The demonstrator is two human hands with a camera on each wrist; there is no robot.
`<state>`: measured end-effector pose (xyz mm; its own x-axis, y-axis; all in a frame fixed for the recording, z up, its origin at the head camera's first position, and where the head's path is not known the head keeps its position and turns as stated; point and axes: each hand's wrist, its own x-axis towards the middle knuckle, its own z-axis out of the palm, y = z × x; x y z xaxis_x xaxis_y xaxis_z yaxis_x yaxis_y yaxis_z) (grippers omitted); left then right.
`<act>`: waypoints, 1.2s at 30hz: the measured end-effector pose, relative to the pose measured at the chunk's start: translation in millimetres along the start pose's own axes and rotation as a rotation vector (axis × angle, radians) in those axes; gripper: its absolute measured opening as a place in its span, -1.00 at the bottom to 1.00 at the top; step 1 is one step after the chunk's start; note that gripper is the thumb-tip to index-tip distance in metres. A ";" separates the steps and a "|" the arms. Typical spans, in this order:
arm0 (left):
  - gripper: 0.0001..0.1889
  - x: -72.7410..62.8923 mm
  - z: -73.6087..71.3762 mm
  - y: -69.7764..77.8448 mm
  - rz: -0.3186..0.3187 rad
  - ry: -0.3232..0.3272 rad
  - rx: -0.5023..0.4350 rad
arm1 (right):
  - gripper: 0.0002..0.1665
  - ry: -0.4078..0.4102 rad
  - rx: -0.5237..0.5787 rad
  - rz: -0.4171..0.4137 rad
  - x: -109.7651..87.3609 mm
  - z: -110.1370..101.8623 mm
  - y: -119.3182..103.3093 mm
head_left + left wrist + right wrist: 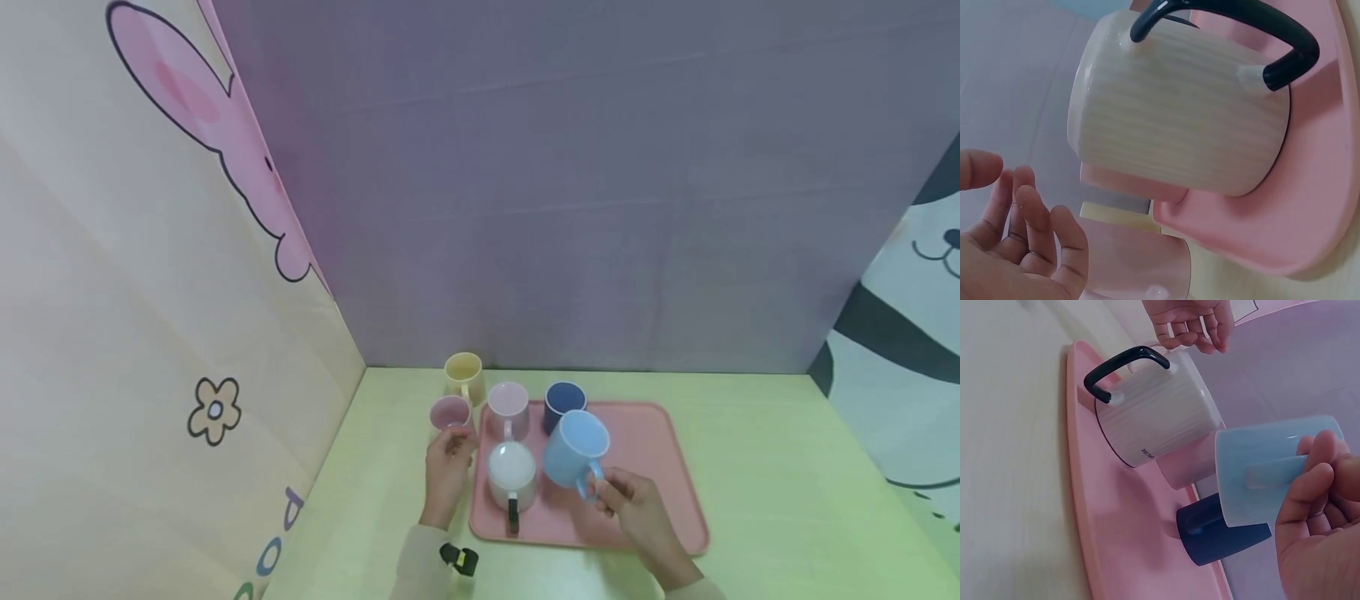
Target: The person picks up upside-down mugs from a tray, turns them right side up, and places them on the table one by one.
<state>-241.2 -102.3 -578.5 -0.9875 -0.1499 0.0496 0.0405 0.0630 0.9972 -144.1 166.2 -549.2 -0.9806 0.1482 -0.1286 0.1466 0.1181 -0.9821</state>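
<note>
Plainly, the right hand (pixel 633 502) pinched the light blue mug (pixel 572 457) by its handle over the pink tray (pixel 637 437). Mouth up, long axis leaning slightly right, the mug sat ahead and left of that palm, handle toward the person. The left hand (pixel 447 468), fingers loosely bent, hovered beside the rose-pink mug (pixel 449 409).

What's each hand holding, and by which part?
Right hand: the light blue mug, by its handle. Left hand: nothing held; fingers loosely bent near the pink mug.
</note>
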 end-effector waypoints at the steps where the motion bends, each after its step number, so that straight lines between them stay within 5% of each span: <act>1: -0.83 -0.6 0.6 0.7 0.001 -0.002 0.003 | -0.81 -0.001 0.004 -0.003 0.2 -0.2 -0.4; 18: -0.89 -4.8 5.9 2.9 0.041 -0.041 -0.001 | -0.74 -0.052 0.084 -0.071 0.5 -4.2 -8.6; 28: -0.84 -10.6 11.1 12.3 -0.008 -0.059 -0.026 | -0.73 -0.329 0.451 -0.220 6.0 -12.4 -5.0; 36: -0.81 -15.6 18.0 17.8 -0.013 -0.086 -0.051 | -0.62 -0.505 0.739 -0.235 9.5 -11.9 -11.2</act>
<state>-227.9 -81.1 -562.5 -0.9973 -0.0655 0.0334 0.0328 0.0109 0.9994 -153.5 178.0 -537.8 -0.9406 -0.2664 0.2106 -0.0132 -0.5910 -0.8066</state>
